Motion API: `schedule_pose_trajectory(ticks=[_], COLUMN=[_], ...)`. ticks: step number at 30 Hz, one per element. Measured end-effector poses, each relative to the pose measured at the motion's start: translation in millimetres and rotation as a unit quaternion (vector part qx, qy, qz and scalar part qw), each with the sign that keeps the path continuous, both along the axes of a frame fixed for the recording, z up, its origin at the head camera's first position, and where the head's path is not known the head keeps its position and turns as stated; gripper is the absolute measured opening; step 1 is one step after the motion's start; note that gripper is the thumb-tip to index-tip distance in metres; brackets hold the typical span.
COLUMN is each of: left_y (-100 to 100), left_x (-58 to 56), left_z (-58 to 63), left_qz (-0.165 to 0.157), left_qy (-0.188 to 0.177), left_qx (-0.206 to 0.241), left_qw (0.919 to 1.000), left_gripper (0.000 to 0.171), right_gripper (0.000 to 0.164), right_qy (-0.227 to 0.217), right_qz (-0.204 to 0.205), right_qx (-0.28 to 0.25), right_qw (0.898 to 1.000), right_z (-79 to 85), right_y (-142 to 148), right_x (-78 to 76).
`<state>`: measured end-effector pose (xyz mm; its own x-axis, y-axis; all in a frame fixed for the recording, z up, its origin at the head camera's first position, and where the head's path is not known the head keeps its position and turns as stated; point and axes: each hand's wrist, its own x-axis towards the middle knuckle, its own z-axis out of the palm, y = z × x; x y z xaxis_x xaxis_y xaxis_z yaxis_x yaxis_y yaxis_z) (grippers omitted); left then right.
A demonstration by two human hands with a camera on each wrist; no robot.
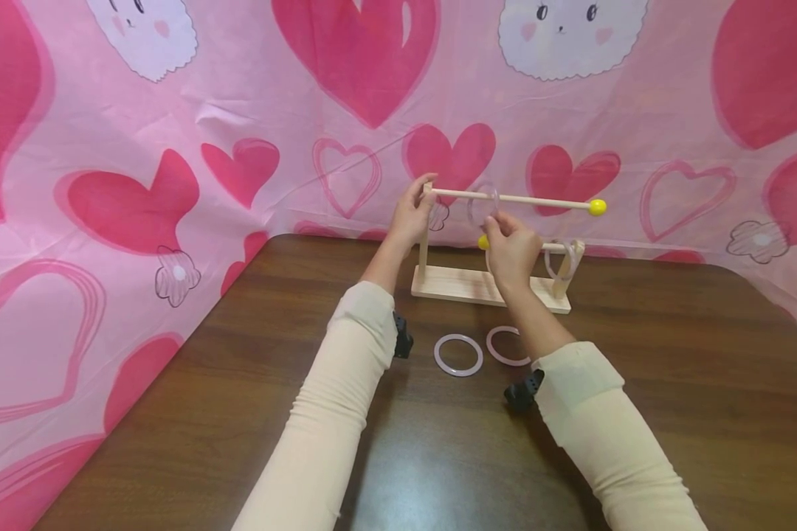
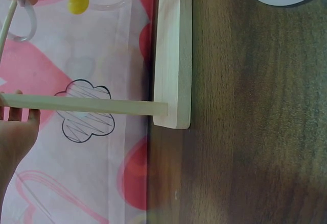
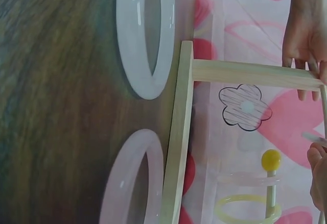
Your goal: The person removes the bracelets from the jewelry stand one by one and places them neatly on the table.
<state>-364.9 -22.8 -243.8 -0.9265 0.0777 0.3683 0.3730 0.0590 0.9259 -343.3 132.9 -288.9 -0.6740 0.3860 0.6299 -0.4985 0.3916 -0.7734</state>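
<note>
A wooden ring stand (image 1: 461, 285) has a tall post on the left and a short one on the right, each bearing a horizontal rod with a yellow ball end. My left hand (image 1: 412, 214) grips the top of the tall post, thumb in front and fingers behind. With thumb and fingertips my right hand (image 1: 514, 252) pinches a translucent pale ring (image 2: 34, 25), which encircles the upper rod (image 1: 538, 200) near its middle. Below, a yellow ring (image 3: 240, 198) and a clear pinkish ring (image 3: 250, 180) hang on the lower rod.
Two flat rings lie on the brown table (image 1: 272, 413) in front of the stand: a pale lilac ring (image 1: 439, 355) and a pink ring (image 1: 492, 346), the latter partly behind my right forearm. A pink heart-print cloth (image 1: 246, 88) hangs close behind the stand.
</note>
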Motion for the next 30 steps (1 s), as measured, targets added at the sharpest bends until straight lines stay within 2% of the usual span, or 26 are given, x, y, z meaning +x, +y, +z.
schedule_pose_trajectory(ticks=[2, 9, 23, 30], left_y=[0, 2, 1, 0], left_x=[2.4, -31.7, -29.4, -4.4], left_z=[1.2, -21.3, -18.6, -1.3], left_qz=[0.002, 0.014, 0.007, 0.002], left_qy=[-0.003, 0.024, 0.019, -0.001], left_qx=[-0.001, 0.002, 0.001, 0.001], left_qw=[1.0, 0.9996, 0.9998, 1.0], left_gripper=[0.039, 0.038, 0.039, 0.039], right_gripper=[0.02, 0.021, 0.021, 0.022], right_qy=[0.004, -0.009, -0.011, -0.015], right_qz=[-0.001, -0.017, -0.016, -0.027], right_qx=[0.0, -0.001, -0.014, -0.019], right_qw=[1.0, 1.0, 1.0, 0.999], right_z=[1.2, 4.3, 5.1, 5.4], right_y=[0, 6, 15, 23], right_x=[0.3, 0.8, -0.2, -0.7])
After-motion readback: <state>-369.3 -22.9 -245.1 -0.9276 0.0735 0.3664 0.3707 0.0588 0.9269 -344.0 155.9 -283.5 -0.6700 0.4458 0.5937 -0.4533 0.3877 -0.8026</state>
